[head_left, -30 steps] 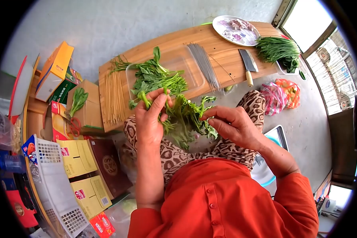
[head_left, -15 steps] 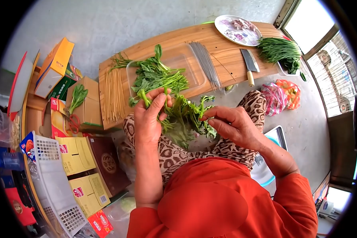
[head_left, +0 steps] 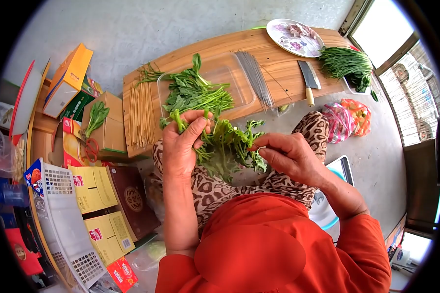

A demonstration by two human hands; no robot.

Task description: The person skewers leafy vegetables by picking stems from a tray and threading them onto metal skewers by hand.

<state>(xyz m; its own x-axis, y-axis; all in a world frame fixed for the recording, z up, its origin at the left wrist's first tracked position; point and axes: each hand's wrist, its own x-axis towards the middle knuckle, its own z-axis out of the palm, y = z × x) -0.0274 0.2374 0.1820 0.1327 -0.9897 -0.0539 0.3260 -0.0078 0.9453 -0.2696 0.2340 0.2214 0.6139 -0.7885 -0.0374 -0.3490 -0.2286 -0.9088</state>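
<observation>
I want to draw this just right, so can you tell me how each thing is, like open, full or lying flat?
Bunch, gathered between the hands
Left hand, closed on stems
Right hand, pinched at the bunch's edge
Tub, open, partly filled with greens
Knife, lying flat
Plate, holding meat
Wooden sticks, lying side by side
Scissors, blades unclear, can't tell open or shut
</observation>
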